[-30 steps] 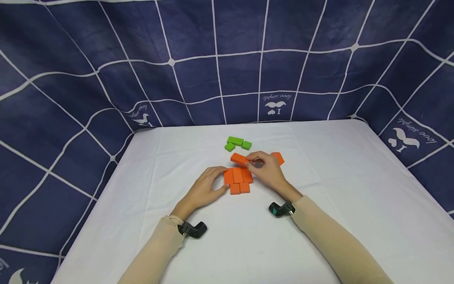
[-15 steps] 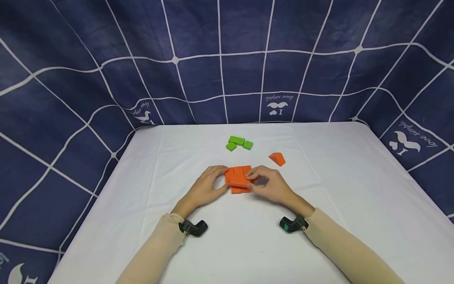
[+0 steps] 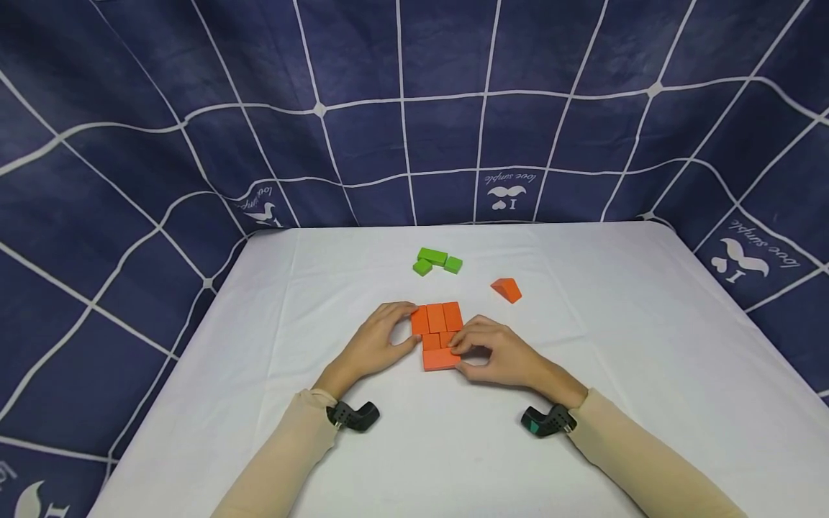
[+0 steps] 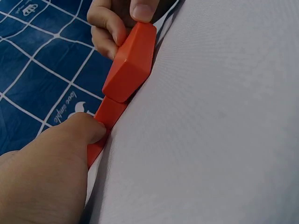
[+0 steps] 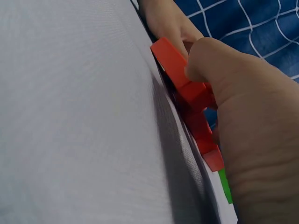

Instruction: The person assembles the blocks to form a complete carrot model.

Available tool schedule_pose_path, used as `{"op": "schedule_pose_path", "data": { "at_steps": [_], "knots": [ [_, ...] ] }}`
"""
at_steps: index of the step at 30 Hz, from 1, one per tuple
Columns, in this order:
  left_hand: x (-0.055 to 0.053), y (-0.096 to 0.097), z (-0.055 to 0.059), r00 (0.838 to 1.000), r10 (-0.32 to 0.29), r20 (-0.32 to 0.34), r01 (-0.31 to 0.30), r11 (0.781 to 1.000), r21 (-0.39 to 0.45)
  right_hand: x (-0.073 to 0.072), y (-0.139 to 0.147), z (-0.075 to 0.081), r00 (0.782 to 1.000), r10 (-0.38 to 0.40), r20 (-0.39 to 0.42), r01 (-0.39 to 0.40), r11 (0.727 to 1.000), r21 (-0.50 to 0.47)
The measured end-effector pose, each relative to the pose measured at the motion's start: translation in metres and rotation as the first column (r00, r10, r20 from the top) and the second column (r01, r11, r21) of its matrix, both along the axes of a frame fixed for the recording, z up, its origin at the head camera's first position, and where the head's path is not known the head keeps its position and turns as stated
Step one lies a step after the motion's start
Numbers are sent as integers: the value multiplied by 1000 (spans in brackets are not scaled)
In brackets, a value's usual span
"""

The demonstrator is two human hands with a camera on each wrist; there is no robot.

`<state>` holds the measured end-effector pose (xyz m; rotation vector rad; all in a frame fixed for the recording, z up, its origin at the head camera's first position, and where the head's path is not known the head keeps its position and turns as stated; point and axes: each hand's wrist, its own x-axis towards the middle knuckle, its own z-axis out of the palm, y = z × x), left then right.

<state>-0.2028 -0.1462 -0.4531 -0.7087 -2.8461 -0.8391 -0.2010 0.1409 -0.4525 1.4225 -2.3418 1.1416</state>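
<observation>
An orange building block (image 3: 440, 360) lies crosswise at the near side of a flat group of orange blocks. My right hand (image 3: 501, 355) pinches its right end between thumb and fingers; a sloped face shows on this block (image 4: 128, 65) in the left wrist view. Beyond it are two small orange blocks (image 3: 430, 342), then a row of 3 upright oblong ones (image 3: 435, 318). Thumb and forefinger of my left hand (image 3: 372, 343) hold the leftmost oblong block (image 3: 419, 321) at its near and far ends. The right fingers partly cover one small block.
Several green blocks (image 3: 432, 257) lie close together farther back on the white tablecloth (image 3: 311, 280). A loose orange wedge-like block (image 3: 507, 290) lies beyond the right hand. Dark blue gridded cloth (image 3: 363, 144) hangs behind and at both sides.
My right hand has carried the orange block from beyond the group, over it, to its near side, where it now lies against the small blocks. The left hand keeps its place.
</observation>
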Motion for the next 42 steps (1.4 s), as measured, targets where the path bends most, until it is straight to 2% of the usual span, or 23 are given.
{"op": "schedule_pose_path", "data": {
  "at_steps": [8, 18, 21, 24, 26, 28, 33, 35, 37, 39, 42],
  "knots": [
    [1, 0, 1, 1000, -1, -4, 1, 1000, 6, -1, 0, 0, 998, 10, -66, -6, 998, 55],
    [0, 1, 0, 1000, 1, -3, -1, 1000, 2, -2, 1, 2, 999, -5, -53, 8, 999, 54],
    [0, 1, 0, 1000, 1, -2, -1, 1000, 3, -5, 2, 4, 997, -51, -59, 53, 998, 19],
    [0, 1, 0, 1000, 1, -4, -1, 1000, 4, -12, 6, 5, 986, -155, -67, 154, 988, -33],
    [1, 1, 1, 1000, 2, -3, -2, 1000, 2, -18, 11, 6, 965, -253, -65, 249, 966, -64],
    [1, 1, 1, 1000, 2, -1, -2, 1000, 0, -24, 19, 6, 933, -354, -62, 347, 933, -97],
    [1, 2, 2, 1000, 1, 4, -1, 1000, 0, -41, 39, 5, 821, -571, -24, 563, 814, -142],
    [1, 2, 2, 1000, 0, 2, 0, 1000, -1, -47, 46, 4, 774, -633, 17, 630, 768, -119],
    [1, 1, 2, 1000, -1, -2, 1, 1000, -1, -51, 53, 3, 736, -674, 53, 676, 734, -64],
    [0, 1, 1, 1000, -2, -5, 2, 1000, 1, -54, 58, 2, 714, -696, 70, 698, 716, -6],
    [0, 0, 0, 1000, -2, -7, 2, 1000, 5, -58, 63, 1, 716, -695, 71, 690, 719, 78]
  ]
}}
